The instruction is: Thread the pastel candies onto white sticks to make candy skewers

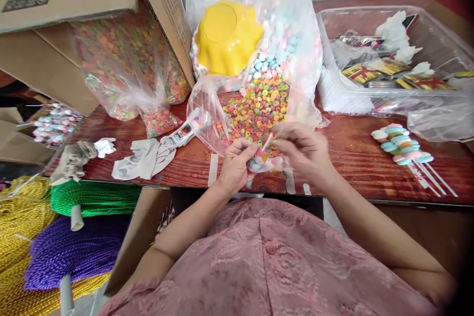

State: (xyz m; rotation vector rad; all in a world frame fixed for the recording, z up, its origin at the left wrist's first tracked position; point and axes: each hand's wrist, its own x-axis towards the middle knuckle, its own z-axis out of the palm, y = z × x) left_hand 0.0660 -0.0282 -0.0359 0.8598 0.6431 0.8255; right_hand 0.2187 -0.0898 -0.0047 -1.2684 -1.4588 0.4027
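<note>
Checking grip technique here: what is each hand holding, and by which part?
Left hand pinches a candy skewer at its candies; right hand pinches its stick tip.

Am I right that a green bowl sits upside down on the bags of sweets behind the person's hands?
Not quite: the head view shows the upturned bowl is yellow, not green. It does sit on the bags of sweets behind both hands.
</note>
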